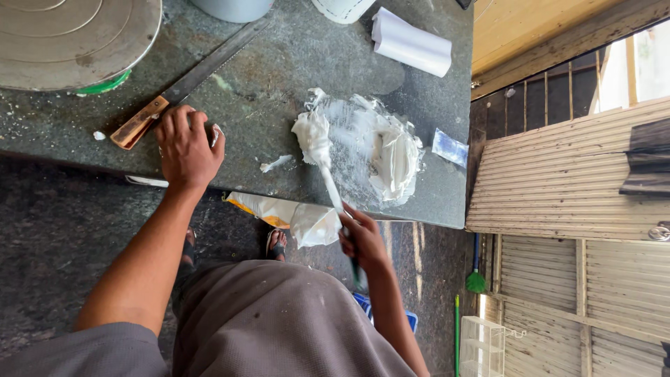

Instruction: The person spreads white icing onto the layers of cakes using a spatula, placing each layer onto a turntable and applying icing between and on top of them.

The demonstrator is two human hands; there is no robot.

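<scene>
I see my right hand (363,241) closed on a cream-coated spatula (317,150), white cream (391,157) half gathered on clear plastic film (363,119); left hand (185,143) rests flat, empty, smears remaining.

Polished stone counter (265,91); wooden-handled metal knife (188,84); glossy white cream (391,153).

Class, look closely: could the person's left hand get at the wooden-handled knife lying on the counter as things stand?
Probably yes: the left hand rests right beside the knife handle, with nothing lying between them.
</scene>
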